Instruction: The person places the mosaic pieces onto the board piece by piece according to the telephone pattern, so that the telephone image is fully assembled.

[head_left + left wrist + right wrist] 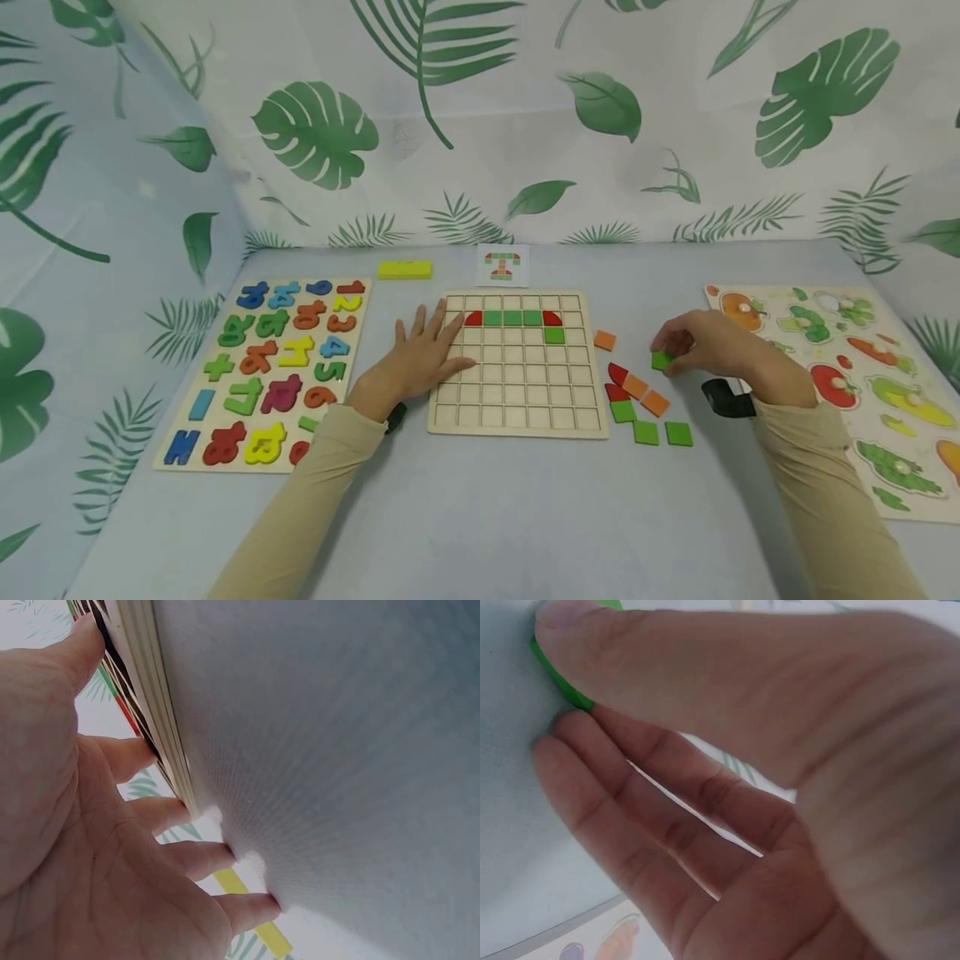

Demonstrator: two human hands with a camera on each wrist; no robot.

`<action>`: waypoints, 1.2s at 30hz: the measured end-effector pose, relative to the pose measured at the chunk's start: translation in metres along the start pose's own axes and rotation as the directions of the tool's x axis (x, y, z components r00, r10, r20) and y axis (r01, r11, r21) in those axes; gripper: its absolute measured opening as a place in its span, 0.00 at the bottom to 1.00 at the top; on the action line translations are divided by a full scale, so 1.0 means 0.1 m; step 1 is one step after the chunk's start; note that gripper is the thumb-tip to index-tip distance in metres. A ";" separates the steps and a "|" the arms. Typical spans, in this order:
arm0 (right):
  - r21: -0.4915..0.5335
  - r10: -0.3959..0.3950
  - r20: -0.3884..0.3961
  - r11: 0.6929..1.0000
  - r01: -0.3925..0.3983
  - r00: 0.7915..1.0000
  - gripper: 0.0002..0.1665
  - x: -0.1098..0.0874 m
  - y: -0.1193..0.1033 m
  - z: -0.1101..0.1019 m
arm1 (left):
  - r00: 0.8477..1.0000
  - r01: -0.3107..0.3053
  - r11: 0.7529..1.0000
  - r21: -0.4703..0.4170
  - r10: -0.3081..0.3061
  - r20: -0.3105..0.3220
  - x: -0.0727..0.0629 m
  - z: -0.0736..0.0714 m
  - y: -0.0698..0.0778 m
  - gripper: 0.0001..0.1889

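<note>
In the head view a wooden grid board point(510, 375) lies mid-table. Its second row holds a red quarter-round piece at each end and three green squares point(512, 318) between them. One more green square point(554, 335) sits below the right red piece. My left hand point(420, 354) rests with spread fingers on the board's left edge; thumb and index touch the board. Right of the loose pieces, my right hand point(705, 343) pinches a green square tile point(562, 679) between thumb and fingers, close to the table. Part of that tile is hidden by the thumb.
Loose orange, red and green pieces point(647, 432) lie right of the board. Behind it is a pattern card point(502, 265), with a yellow block point(405, 270) to its left. A number puzzle point(197, 367) lies left, a vegetable puzzle point(847, 429) right.
</note>
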State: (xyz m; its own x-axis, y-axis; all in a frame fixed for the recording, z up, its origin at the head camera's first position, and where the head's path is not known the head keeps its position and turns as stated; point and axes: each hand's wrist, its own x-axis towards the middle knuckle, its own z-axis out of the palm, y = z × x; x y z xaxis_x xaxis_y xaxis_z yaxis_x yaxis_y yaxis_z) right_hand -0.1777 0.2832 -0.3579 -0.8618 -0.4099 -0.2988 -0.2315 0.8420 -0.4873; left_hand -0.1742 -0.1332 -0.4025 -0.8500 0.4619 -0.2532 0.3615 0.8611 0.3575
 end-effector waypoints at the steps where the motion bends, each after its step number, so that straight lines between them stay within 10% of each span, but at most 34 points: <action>1: 0.000 0.005 0.002 1.000 -0.005 1.000 0.12 0.01 -0.01 -0.01 | 1.000 -0.002 1.000 -0.001 0.002 -0.003 0.00 0.00 0.00 0.42; 26: -0.043 -0.055 -0.100 0.998 0.051 0.994 0.15 0.03 -0.05 0.02 | 1.000 -0.011 1.000 -0.009 0.011 -0.011 0.00 -0.02 -0.01 0.42; 36: -0.041 -0.134 -0.262 0.991 0.128 0.956 0.07 0.16 -0.29 0.03 | 1.000 0.010 1.000 0.000 -0.010 -0.004 0.00 0.00 0.02 0.42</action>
State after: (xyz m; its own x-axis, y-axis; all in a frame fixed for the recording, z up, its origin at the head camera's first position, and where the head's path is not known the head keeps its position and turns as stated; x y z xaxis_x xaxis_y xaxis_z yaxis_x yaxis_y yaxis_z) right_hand -0.1834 0.2508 -0.3513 -0.9110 -0.4125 -0.0051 -0.3580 0.7967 -0.4870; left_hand -0.1741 -0.1316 -0.4017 -0.8553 0.4522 -0.2530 0.3528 0.8659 0.3547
